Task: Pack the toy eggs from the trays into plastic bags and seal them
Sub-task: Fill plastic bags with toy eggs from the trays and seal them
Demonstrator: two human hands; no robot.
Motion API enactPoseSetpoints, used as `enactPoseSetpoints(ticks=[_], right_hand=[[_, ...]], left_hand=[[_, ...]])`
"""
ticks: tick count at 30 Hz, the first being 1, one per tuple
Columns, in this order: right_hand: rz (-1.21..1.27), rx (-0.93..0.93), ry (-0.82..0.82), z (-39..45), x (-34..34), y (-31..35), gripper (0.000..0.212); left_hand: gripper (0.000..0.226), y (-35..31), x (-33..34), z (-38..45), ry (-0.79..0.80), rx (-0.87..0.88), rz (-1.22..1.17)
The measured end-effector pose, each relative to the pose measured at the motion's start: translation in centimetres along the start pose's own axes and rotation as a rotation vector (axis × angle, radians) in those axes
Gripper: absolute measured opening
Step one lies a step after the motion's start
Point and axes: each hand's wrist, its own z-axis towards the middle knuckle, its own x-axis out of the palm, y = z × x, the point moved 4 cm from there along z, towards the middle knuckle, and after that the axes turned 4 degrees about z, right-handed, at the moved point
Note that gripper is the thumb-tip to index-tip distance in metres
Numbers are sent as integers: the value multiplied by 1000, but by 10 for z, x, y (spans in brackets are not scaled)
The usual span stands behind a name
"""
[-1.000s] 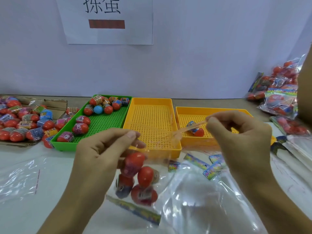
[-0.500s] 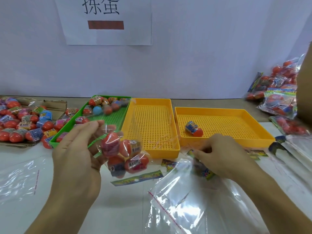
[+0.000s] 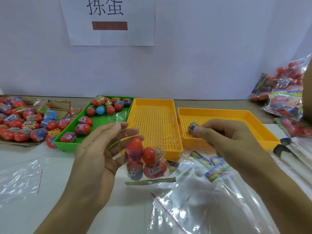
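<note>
The left hand [image 3: 99,154] pinches a clear bag [image 3: 145,159] by its upper film, fingers mostly straight with the thumb against them, and the bag hangs just above the desk [image 3: 25,217] in front of the middle tray [image 3: 154,125]. Four eggs [image 3: 143,159] sit bunched at its bottom, red shells with printed wrap. The right hand [image 3: 224,141] curls over the far-right tray [image 3: 228,122] and its grip closes on the last egg [image 3: 194,127] there, blue end showing past the fingertips [image 3: 196,132]. These eggs look light, hard and smooth, so they probably roll and slip; best taken around the middle across the wrap, not by the pointed end. The bag is thin, limp and slick, likely to sag shut, so hold it near the mouth on both sides to keep it open, and press along the strip to seal. More eggs wait in the green tray [image 3: 94,125], and loose bags [image 3: 202,208] lie flat on the desk below.
</note>
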Motion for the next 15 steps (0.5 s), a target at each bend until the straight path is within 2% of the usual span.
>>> enactPoseSetpoints(ticks=[1,3,5,7,11,15], right_hand=[[71,-27,67,-2,6,7,17],[125,-56,165,-6,17,6,32],[140,-20,212,-8,28,4,38],[194,7,193,-9,33,4,39],[279,-43,162,-10,32,5,23],[379,-46,122,-9,29,4,26]], left_hand=[[18,2,3,0,50,-9,-14],[19,1,10,-3,96,-36,-19],[20,3,11,-5,126,-62,-15],[22,4,15,-7,151,-85,-8],[25,6,18,-8,167,-113,-1],[42,7,19,-7,163,-175,-41]])
